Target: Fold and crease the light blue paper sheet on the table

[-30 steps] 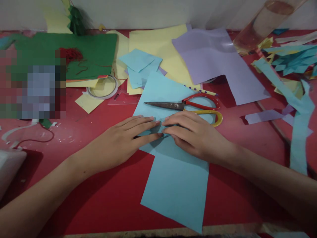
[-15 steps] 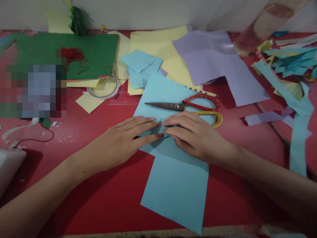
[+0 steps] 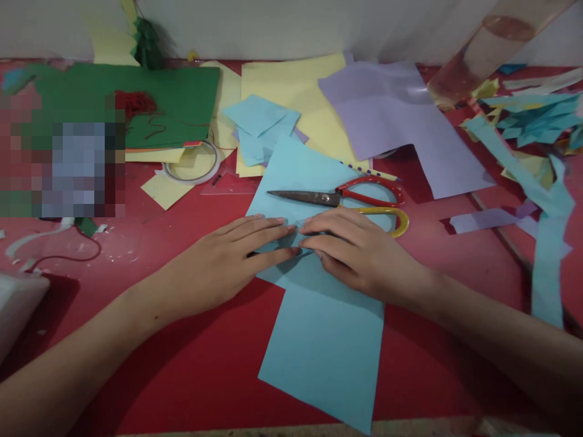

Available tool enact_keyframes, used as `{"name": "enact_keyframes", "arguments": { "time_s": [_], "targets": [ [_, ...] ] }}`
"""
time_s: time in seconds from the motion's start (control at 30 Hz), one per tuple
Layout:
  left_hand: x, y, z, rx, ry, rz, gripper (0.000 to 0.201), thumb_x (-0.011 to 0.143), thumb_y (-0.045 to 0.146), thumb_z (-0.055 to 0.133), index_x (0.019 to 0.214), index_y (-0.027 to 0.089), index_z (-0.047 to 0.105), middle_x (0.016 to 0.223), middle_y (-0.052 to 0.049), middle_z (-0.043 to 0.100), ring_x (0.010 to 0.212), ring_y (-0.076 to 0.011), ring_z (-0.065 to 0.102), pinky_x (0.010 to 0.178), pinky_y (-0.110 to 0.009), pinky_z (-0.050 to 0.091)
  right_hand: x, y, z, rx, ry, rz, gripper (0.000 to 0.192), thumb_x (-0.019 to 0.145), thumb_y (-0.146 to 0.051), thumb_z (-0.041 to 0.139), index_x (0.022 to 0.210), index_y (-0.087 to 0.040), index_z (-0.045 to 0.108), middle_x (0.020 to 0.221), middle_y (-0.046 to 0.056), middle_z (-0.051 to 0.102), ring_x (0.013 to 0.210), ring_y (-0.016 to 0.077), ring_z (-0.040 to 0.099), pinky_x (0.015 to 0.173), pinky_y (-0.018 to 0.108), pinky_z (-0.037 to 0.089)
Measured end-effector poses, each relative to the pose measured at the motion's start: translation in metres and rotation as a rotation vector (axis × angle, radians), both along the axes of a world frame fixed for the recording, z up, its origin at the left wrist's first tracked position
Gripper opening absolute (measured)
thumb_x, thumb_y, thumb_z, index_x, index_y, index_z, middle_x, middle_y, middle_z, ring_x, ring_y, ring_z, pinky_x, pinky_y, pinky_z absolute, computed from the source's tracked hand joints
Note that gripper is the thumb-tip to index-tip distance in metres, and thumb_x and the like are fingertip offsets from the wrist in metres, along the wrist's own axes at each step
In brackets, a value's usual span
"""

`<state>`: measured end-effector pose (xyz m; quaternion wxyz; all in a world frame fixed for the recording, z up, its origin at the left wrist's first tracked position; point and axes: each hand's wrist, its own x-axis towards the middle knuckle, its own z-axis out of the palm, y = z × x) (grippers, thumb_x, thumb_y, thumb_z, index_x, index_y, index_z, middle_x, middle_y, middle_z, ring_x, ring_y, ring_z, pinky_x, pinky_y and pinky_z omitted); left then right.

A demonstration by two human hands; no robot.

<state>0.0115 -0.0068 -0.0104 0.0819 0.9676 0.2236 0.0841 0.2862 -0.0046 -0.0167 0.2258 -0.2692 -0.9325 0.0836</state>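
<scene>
A long light-blue paper sheet lies on the red table, running from the front edge toward the back. My left hand and my right hand lie flat on its middle, fingertips meeting over a small folded blue piece that they press down. Just behind my right hand, scissors with one red and one yellow handle rest shut on the same sheet, blades pointing left.
Yellow sheets, a lilac sheet and blue paper squares lie behind. A green sheet and a tape roll are at the back left. Blue strips and scraps crowd the right. A clear tube leans at top right.
Both hands stay pressed on the folded blue piece. The view has tipped slightly, shifting everything a little lower in the picture.
</scene>
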Motion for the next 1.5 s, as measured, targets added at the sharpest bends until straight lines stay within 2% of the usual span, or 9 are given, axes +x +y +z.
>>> {"name": "enact_keyframes", "arguments": {
  "time_s": [0.27, 0.43, 0.97, 1.23, 1.43, 1.5],
  "targets": [
    [0.0005, 0.0003, -0.0003, -0.008, -0.003, 0.005, 0.051, 0.099, 0.002, 0.041, 0.146, 0.019, 0.05, 0.158, -0.011, 0.045, 0.148, -0.0276, 0.04, 0.122, -0.051, 0.038, -0.0001, -0.0007, -0.0016, -0.023, 0.011, -0.001, 0.017, 0.098, -0.016, 0.053, 0.107, -0.015, 0.067, 0.113, 0.014, 0.069, 0.11, 0.0275, 0.062, 0.093, 0.048, 0.055],
    [0.0001, 0.0004, -0.0008, -0.027, -0.002, 0.004, 0.054, 0.097, 0.001, 0.043, 0.148, 0.02, 0.048, 0.16, -0.01, 0.042, 0.15, -0.0257, 0.037, 0.124, -0.049, 0.035, -0.0003, -0.0007, -0.0008, -0.029, 0.013, 0.004, 0.016, 0.097, -0.016, 0.055, 0.107, -0.012, 0.068, 0.114, 0.015, 0.069, 0.109, 0.0286, 0.062, 0.093, 0.048, 0.055],
    [-0.0021, -0.0001, -0.0017, -0.026, 0.014, 0.011, 0.056, 0.099, 0.002, 0.042, 0.151, 0.022, 0.044, 0.161, -0.009, 0.04, 0.151, -0.0279, 0.036, 0.123, -0.053, 0.036, -0.0003, -0.0012, -0.0017, -0.046, 0.009, -0.019, 0.017, 0.099, -0.017, 0.053, 0.108, -0.016, 0.067, 0.115, 0.013, 0.069, 0.111, 0.0271, 0.062, 0.095, 0.048, 0.055],
    [-0.0019, 0.002, -0.0026, -0.034, 0.005, 0.0, 0.052, 0.101, 0.004, 0.038, 0.15, 0.021, 0.046, 0.161, -0.009, 0.041, 0.151, -0.0249, 0.034, 0.125, -0.05, 0.034, 0.0011, 0.0007, -0.0021, -0.021, -0.007, -0.007, 0.018, 0.1, -0.018, 0.051, 0.109, -0.016, 0.066, 0.115, 0.013, 0.069, 0.109, 0.027, 0.061, 0.092, 0.047, 0.054],
    [-0.0034, 0.0018, -0.0051, -0.04, -0.015, 0.012, 0.049, 0.105, 0.011, 0.035, 0.15, 0.025, 0.045, 0.16, -0.008, 0.041, 0.15, -0.0279, 0.036, 0.123, -0.052, 0.036, 0.0022, 0.0009, 0.0007, -0.043, -0.021, 0.004, 0.018, 0.101, -0.02, 0.051, 0.11, -0.017, 0.066, 0.119, 0.012, 0.068, 0.112, 0.0273, 0.061, 0.096, 0.047, 0.052],
    [-0.0025, 0.0012, -0.0034, -0.038, -0.028, 0.031, 0.045, 0.106, 0.014, 0.032, 0.147, 0.024, 0.049, 0.155, -0.009, 0.048, 0.147, -0.0295, 0.041, 0.12, -0.053, 0.039, 0.0023, 0.0006, 0.0018, -0.048, -0.017, 0.013, 0.019, 0.101, -0.019, 0.051, 0.11, -0.014, 0.066, 0.118, 0.014, 0.068, 0.112, 0.0289, 0.061, 0.095, 0.048, 0.052]
  ]
}}
